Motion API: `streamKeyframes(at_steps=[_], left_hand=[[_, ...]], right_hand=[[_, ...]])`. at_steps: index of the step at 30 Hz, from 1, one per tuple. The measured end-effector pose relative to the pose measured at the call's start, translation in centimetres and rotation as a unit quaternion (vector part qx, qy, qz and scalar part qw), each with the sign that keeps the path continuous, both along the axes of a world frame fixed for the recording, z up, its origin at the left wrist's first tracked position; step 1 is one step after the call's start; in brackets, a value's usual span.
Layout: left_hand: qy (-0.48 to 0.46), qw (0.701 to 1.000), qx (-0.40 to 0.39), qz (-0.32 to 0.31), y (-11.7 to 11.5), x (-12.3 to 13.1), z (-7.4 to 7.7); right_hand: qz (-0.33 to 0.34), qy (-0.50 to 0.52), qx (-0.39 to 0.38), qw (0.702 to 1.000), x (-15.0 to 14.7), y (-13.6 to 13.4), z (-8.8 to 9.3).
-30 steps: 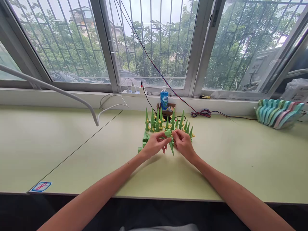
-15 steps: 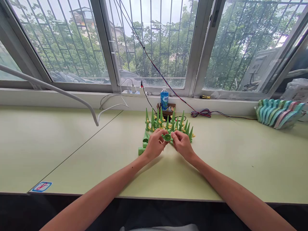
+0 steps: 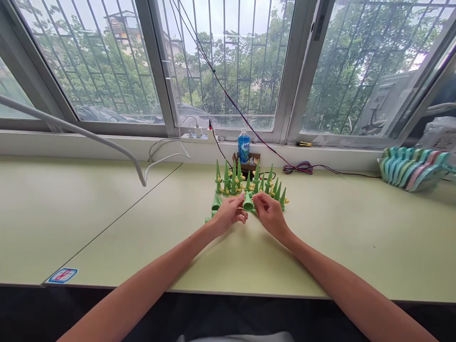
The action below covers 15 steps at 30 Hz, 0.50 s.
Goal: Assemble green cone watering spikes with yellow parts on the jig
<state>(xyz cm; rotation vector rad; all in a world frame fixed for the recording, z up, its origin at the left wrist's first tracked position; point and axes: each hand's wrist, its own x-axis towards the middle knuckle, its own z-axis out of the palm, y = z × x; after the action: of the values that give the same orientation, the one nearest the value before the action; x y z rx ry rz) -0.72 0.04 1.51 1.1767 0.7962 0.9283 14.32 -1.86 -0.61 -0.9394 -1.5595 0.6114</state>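
A green plastic cone-shaped spike [image 3: 248,204] is between my hands above the table, its wide hollow end facing me and its point away. My right hand [image 3: 270,213] pinches it at the right side with thumb and fingertips. My left hand [image 3: 228,213] is at its left, fingers apart, the upper fingertip close to the rim; whether it touches, I cannot tell. Behind, several upright green spikes [image 3: 256,179] with small yellow valve-like pieces stand in rows. Left of my left hand lie loose green parts [image 3: 215,203], partly hidden by that hand.
A blue-labelled bottle [image 3: 243,146] and a small brown box [image 3: 254,160] stand behind the spikes. A coiled cable [image 3: 298,167] lies by the sill. At far right is a stack of pastel curved pieces [image 3: 413,168]. A white cable [image 3: 107,142] hangs at left.
The spike has tipped, so its cone now shows above the wide end. My left hand has loosened, its fingers spreading and shifting slightly down. My right hand stays nearly still.
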Motion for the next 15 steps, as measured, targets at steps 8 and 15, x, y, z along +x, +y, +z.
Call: streamKeyframes(at_steps=[8, 15], left_hand=[[0.038, 0.996, 0.08, -0.031, 0.07, -0.53, -0.35], [0.093, 0.972, 0.217, -0.002, -0.4, -0.67, -0.14]], right_hand=[[-0.003, -0.066, 0.015, 0.998, 0.19, -0.31, 0.42], [-0.028, -0.089, 0.026, 0.995, 0.21, -0.27, 0.46]])
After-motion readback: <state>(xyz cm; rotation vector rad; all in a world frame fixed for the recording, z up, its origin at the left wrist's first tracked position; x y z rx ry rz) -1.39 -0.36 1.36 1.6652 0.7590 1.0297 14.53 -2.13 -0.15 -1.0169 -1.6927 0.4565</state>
